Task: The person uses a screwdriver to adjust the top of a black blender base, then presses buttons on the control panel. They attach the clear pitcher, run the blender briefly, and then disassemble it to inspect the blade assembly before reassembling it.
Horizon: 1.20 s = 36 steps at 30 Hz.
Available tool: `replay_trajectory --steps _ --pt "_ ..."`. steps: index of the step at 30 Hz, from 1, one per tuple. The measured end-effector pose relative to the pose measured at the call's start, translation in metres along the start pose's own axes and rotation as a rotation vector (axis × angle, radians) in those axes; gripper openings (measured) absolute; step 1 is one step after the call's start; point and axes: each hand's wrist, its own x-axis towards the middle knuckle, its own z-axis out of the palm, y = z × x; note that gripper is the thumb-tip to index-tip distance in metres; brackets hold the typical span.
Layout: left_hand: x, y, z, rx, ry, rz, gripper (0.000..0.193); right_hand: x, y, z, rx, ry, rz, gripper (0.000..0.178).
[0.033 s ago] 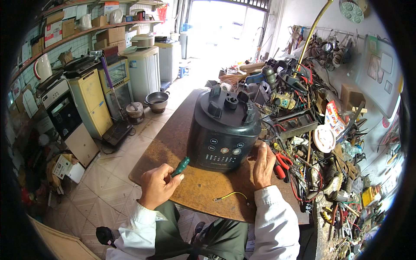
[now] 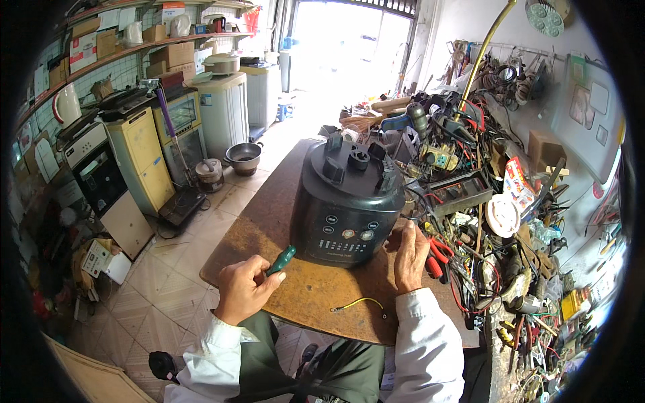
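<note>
A dark blender base [image 2: 349, 201] with buttons and dials on its front stands on a brown wooden table [image 2: 269, 221]. My left hand [image 2: 245, 289] is closed around a green-handled screwdriver [image 2: 281, 260], whose tip points toward the base's lower left corner. My right hand [image 2: 410, 258] rests flat against the base's lower right side. A short yellow wire [image 2: 356, 303] lies on the table in front of the base, between my hands.
A dense heap of tools, cables and parts [image 2: 497, 221] covers the table's right side, with red-handled pliers [image 2: 437, 258] beside my right hand. Left on the tiled floor stand a yellow cabinet [image 2: 138, 161], a washing machine [image 2: 225, 111] and a metal pot [image 2: 243, 158].
</note>
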Motion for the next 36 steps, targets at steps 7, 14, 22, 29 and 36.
replay_trajectory --steps 7,14,22,29,36 --pt "-0.006 -0.004 0.000 -0.340 -0.143 0.019 0.027 0.001 -0.026 -0.010 0.012 -0.060 0.056 0.056" --pt "-0.005 0.047 0.040 -0.414 -0.241 -0.024 0.025 -0.002 -0.051 -0.023 0.016 -0.591 0.218 0.039" --pt "-0.003 0.080 0.089 -0.323 -0.109 0.092 0.030 -0.002 -0.062 -0.018 -0.091 -0.862 0.298 0.021" --pt "-0.060 0.075 0.030 -0.362 0.152 0.241 0.038 0.015 -0.018 -0.061 0.305 -0.448 0.203 0.028" --pt "-0.269 -0.079 -0.028 -0.057 0.259 -0.530 0.021 0.111 0.061 -0.200 0.299 0.063 0.209 0.037"
